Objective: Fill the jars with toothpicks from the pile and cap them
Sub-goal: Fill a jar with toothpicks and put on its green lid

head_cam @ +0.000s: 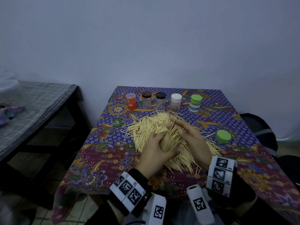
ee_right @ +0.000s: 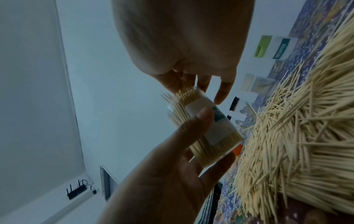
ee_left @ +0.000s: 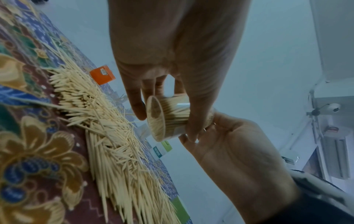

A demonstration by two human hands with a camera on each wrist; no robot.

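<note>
A clear labelled jar (head_cam: 168, 142) packed with toothpicks lies tilted in my left hand (head_cam: 154, 153), whose fingers and thumb curl round its body (ee_right: 210, 130). My right hand (head_cam: 191, 135) is at the jar's mouth, where thumb and fingers pinch the tips of several protruding toothpicks (ee_right: 184, 89). Both hands hover just above the big toothpick pile (head_cam: 146, 127) in the middle of the patterned cloth. The jar's base (ee_left: 155, 119) shows a dense bundle of sticks. A loose green cap (head_cam: 223, 136) lies to the right of the pile.
Along the table's far side stand several capped jars: orange (head_cam: 131, 101), brown-lidded (head_cam: 146, 99), black-lidded (head_cam: 160, 100), white-lidded (head_cam: 175, 101), green-lidded (head_cam: 195, 103). A low table with checked cloth (head_cam: 32, 103) stands to the left. A dark bag (head_cam: 259, 127) sits at the right.
</note>
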